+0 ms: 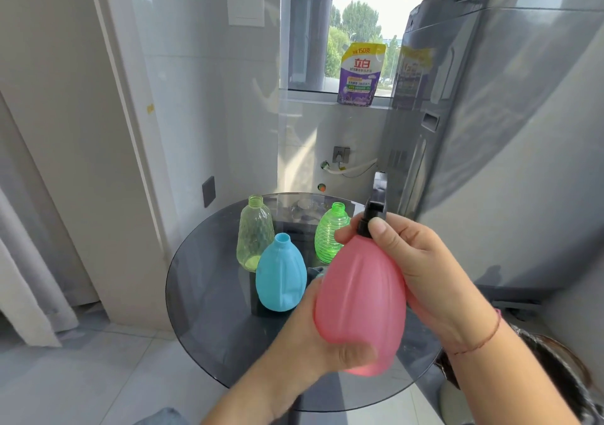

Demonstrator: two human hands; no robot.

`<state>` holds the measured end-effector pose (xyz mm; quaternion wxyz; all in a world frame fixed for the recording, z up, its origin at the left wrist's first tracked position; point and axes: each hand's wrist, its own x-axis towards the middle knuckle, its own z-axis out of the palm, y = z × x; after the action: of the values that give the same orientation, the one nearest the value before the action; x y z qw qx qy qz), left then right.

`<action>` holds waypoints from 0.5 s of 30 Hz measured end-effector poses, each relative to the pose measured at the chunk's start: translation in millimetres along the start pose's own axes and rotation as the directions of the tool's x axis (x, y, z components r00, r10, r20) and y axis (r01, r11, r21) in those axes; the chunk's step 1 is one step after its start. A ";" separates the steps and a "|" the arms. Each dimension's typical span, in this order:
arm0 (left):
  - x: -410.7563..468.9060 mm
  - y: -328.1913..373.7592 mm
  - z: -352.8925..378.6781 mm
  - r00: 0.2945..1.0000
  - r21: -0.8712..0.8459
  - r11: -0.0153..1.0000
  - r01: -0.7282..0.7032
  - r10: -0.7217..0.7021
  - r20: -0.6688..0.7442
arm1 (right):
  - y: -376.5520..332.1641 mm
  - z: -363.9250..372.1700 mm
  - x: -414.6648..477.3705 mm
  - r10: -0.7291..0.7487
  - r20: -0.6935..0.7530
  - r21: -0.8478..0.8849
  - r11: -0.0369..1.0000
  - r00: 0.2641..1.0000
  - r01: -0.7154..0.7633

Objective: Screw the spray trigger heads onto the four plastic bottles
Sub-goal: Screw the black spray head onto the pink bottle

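I hold a pink bottle (pixel 359 297) above the round dark glass table (pixel 209 320). My left hand (pixel 313 336) grips its lower body from below. My right hand (pixel 411 261) pinches the black collar of a spray trigger head (pixel 376 205) that sits on the bottle's neck. On the table behind stand three open-necked bottles without heads: a blue one (pixel 281 277), a pale yellow clear one (pixel 255 233) and a bright green ribbed one (pixel 328 231). No other trigger heads show clearly.
A tall grey appliance (pixel 490 130) stands close on the right of the table. A detergent pouch (pixel 361 74) rests on the window sill behind. A white wall and door frame lie to the left, and a tiled floor below.
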<state>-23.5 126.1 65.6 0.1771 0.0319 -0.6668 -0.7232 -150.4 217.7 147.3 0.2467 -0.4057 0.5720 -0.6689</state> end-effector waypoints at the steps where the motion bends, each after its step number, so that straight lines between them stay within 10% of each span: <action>1: 0.0 3.6 -4.7 0.999 -0.003 1.000 0.015 -0.015 0.053 | -1.9 -0.5 -1.4 0.005 0.035 0.008 1.000 0.999 -0.006; 15: 0.3 -11.6 13.0 0.896 0.320 0.947 0.000 0.142 -0.421 | -2.2 22.5 -5.6 -0.082 -0.051 -0.138 0.988 0.995 0.074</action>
<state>-29.9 139.0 55.8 0.3416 0.1967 -0.7162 -0.5759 -128.5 209.9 148.3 0.1759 -0.4245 0.6065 -0.6488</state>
